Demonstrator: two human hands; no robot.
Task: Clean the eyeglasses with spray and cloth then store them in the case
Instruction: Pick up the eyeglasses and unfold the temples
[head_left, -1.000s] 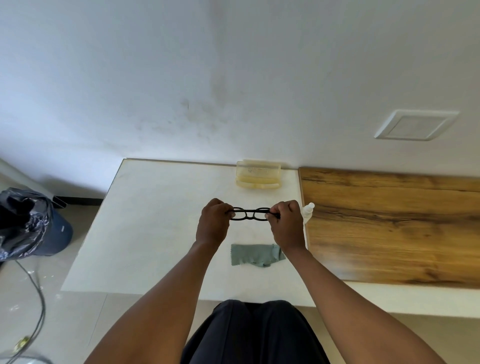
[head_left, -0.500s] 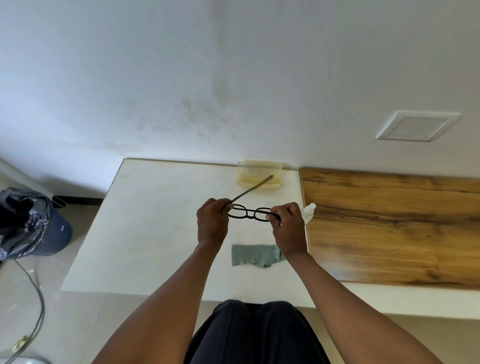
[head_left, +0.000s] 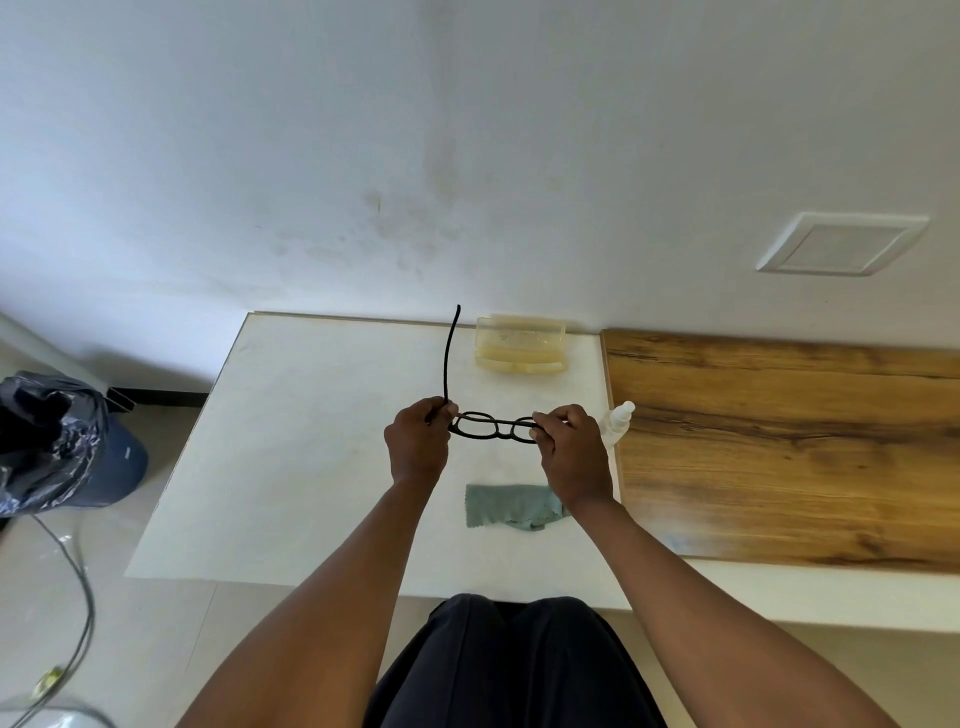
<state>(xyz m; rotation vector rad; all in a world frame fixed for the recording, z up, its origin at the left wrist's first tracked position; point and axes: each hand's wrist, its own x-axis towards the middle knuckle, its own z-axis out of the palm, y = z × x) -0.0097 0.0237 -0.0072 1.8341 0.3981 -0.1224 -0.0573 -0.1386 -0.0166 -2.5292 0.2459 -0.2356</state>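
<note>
Black glasses (head_left: 496, 427) hang in the air above the white table (head_left: 322, 467), held at both ends. The left hand (head_left: 418, 441) curls round the left corner, where one thin arm of the frame sticks straight up. The right hand (head_left: 571, 447) pinches the right corner; I cannot see the other arm of the frame there.

I think the glasses are light and stiff, but easy to break. The lenses smudge and scratch, so the frame corners look like the best place to hold, not the glass. The thin arm could snap if bent too far.

I count one pair of glasses, one soft grey cloth (head_left: 511, 506) lying flat just under the hands, one small spray bottle (head_left: 618, 421) beside the right hand, and one clear case (head_left: 521, 345) near the wall.
</note>
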